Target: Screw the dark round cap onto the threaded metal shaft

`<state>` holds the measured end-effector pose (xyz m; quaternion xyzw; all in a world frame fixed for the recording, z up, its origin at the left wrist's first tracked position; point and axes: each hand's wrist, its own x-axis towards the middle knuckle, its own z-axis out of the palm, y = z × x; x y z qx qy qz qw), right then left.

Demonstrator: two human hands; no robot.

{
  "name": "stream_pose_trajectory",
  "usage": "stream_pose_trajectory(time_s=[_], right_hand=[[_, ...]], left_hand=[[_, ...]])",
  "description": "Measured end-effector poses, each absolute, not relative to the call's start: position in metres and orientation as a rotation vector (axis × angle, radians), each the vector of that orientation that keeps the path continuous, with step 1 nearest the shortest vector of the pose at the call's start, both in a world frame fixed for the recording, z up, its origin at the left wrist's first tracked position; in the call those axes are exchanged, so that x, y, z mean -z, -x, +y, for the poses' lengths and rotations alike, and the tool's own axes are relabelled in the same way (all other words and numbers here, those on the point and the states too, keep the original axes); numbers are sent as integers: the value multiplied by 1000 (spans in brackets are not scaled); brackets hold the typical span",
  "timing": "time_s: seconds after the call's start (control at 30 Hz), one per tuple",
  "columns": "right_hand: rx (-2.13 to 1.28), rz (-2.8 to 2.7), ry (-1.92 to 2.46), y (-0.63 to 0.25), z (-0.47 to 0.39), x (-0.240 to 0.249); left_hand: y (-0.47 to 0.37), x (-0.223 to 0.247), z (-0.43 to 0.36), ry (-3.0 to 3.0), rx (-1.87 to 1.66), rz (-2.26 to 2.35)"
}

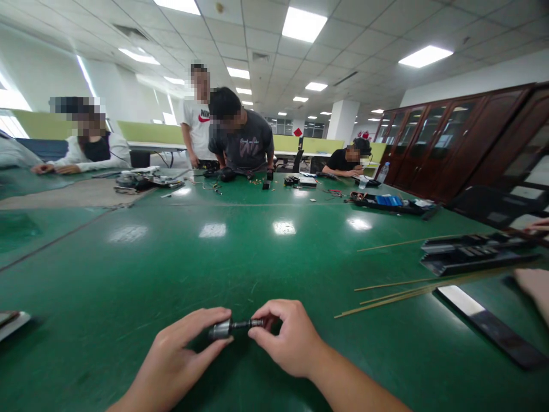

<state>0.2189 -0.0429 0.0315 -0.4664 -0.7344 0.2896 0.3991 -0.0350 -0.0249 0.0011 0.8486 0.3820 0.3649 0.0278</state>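
Observation:
Low in the middle of the view, a small metal cylinder with a thin dark shaft (222, 329) is held level just above the green table (240, 246). My left hand (184, 349) grips the wide, shiny cylinder between thumb and fingers. At the other end, my right hand (291, 337) pinches the ribbed dark tip of the shaft. The fingertips of my right hand partly hide that tip. Whether the shaft and the cylinder are one piece, I cannot tell.
Several thin brass-coloured rods (386, 301) lie right, near black metal channels (476, 254) and a long dark flat bar (493, 326). Another person's hand (534, 289) is at the right edge. Electronic parts (146, 180) and a blue-filled tray (388, 201) lie farther back, with people around the table.

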Motion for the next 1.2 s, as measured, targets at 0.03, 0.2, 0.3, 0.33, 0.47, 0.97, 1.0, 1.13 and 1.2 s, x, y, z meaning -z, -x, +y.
stream_pose_trajectory(time_s=[0.03,0.2,0.3,0.33,0.47,0.97,1.0,1.13,1.2], right_hand=[[-732,-1855,1181,-219,-43,-31],[-736,-1852,1176,-220,-43,-32],[-739,-1849,1176,-220,-44,-33],[-739,-1850,1176,-220,-44,-33],[-732,-1852,1176,-221,-44,-34],[-722,-1846,1176,-221,-43,-32],[-723,-1847,1176,-221,-43,-32],[-726,-1847,1179,-222,-43,-32],[-727,-1844,1179,-222,-43,-32]], left_hand=[[35,-1,-25,-2624,-1123,1180],[36,1,-25,-2626,-1105,1198],[37,1,-25,-2626,-1103,1211],[37,1,-25,-2625,-1103,1216],[37,-1,-25,-2623,-1093,1218],[40,5,-22,-2653,-1089,1222],[41,5,-22,-2651,-1089,1222],[40,2,-23,-2650,-1094,1233],[40,1,-23,-2650,-1104,1231]])
